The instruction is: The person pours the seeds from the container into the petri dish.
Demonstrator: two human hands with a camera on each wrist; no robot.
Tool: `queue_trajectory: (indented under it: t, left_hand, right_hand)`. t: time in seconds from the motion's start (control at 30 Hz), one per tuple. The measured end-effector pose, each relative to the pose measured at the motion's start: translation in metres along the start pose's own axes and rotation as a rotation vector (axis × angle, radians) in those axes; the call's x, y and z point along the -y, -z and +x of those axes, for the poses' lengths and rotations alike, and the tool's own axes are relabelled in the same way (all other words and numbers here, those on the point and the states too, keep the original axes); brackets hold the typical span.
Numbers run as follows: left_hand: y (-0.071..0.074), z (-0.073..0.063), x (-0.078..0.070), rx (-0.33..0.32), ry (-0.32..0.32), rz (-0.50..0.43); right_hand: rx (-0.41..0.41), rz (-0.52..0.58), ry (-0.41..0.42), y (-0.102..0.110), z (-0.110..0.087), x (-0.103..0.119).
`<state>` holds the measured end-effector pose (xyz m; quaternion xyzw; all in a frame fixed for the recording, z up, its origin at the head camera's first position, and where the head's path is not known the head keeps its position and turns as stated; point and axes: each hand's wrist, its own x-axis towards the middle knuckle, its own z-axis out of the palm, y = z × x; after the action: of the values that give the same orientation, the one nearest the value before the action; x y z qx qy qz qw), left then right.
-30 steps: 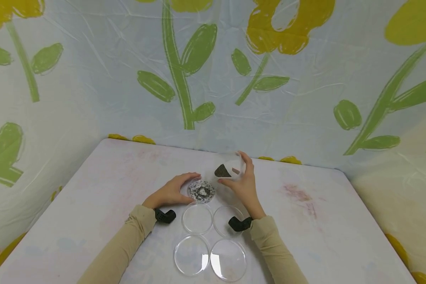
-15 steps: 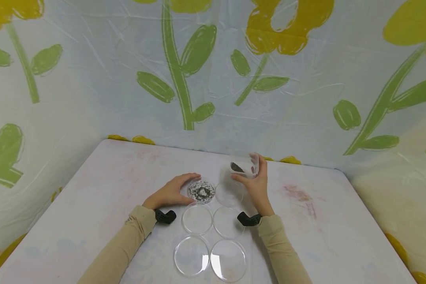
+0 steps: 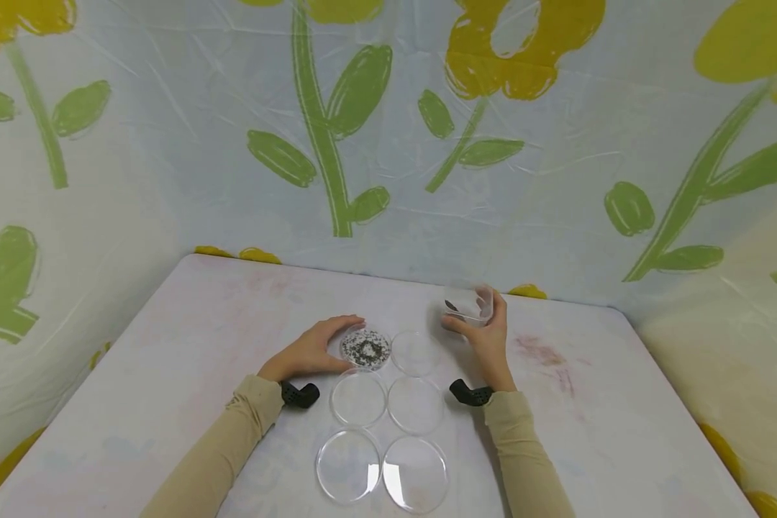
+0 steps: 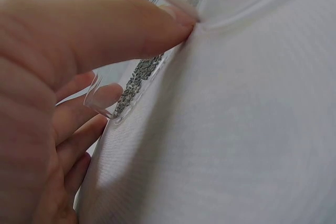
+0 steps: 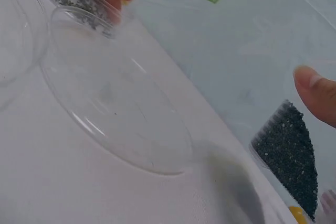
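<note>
Six round petri dishes on the counter (image 3: 576, 439), folks, and only one carries a load: the granule-strewn dish (image 3: 365, 350), dark granules spread around a paler centre! The left hand (image 3: 309, 350) has it from the side, grip pinching its rim between thumb and fingers. Just right of that dish sits a clear petri dish (image 3: 415, 353), and nearer the person than it come four more clear dishes (image 3: 359, 399), two rows of two. Over to the right of the granule-strewn dish, and a touch farther back, the right hand (image 3: 483, 337) holds a clear plastic tub (image 3: 469, 305) up off the counter, thumb and fingers gripping its sides, dark granules (image 5: 289, 156) gathered inside! Behind it all, well beyond the granule-strewn dish, hangs a flower-print cloth (image 3: 388, 158).
</note>
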<state>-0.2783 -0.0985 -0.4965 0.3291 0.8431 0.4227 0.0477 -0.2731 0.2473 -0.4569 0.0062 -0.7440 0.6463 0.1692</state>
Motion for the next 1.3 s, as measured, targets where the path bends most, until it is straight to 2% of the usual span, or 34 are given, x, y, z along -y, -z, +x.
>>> queue_trajectory:
  t: [0.23,0.33,0.43,0.57,0.7,0.9,1.07,1.13,1.3]
  left_hand:
    - [0.000,-0.001,-0.001,-0.005,-0.011,0.002]
    - [-0.001,-0.001,-0.001,-0.006,-0.008,0.002]
    - [-0.001,0.000,0.000,-0.004,-0.009,-0.003]
    - [-0.002,0.000,0.000,-0.004,-0.016,0.004]
    - [-0.002,0.000,0.000,-0.008,-0.024,0.001]
    - [-0.002,0.000,0.003,-0.009,-0.026,0.009]
    - [-0.003,0.002,0.004,-0.011,-0.041,0.001]
    - [-0.002,0.002,0.004,-0.011,-0.047,-0.005]
    - [-0.003,0.002,0.004,-0.003,-0.035,0.012]
  right_hand:
    - [-0.003,-0.100,-0.055,0.013,0.006,-0.021]
    - [0.013,-0.123,-0.078,0.016,0.005,-0.021]
    - [0.055,-0.145,-0.107,0.018,0.000,-0.005]
    - [0.110,-0.090,-0.141,0.020,-0.007,0.011]
    - [0.126,-0.033,-0.152,0.022,-0.007,0.007]
    - [0.104,-0.087,-0.182,0.020,-0.010,0.006]
    - [0.078,-0.003,-0.227,0.019,-0.014,-0.006]
    - [0.066,0.021,-0.216,0.019,-0.016,-0.014]
    - [0.020,-0.031,-0.156,0.015,-0.031,-0.019]
